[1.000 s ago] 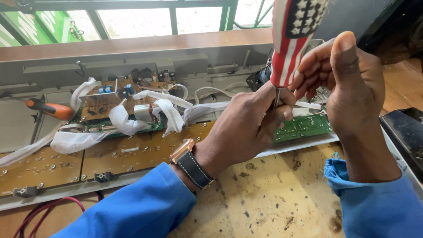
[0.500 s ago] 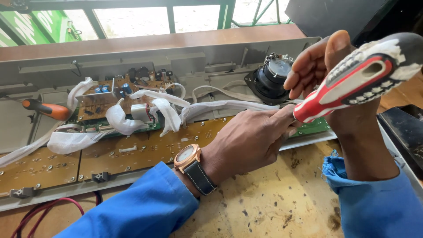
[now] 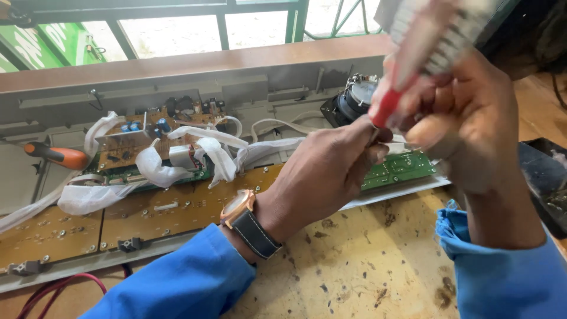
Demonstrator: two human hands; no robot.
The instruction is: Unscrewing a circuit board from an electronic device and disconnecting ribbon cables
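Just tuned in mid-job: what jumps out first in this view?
The two hands meet at centre right: the right hand grips a red and white screwdriver, blurred, while the left hand pinches near its shaft over a green circuit board. Left of them lie white ribbon cables across a brown board, with an orange-handled screwdriver at far left.

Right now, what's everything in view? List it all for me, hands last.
screwdriver: one, red and white handle, blurred, top right, in right hand
second screwdriver: one, orange handle, left on casing
casing: one, grey, opened, across bench
brown boards: long row, front
green board: one, right
ribbon cables: several, white, centre
speaker: one, black, upper right
bench: yellowish, stained
wristwatch: one, dark strap
left hand: at screwdriver shaft
right hand: grips handle
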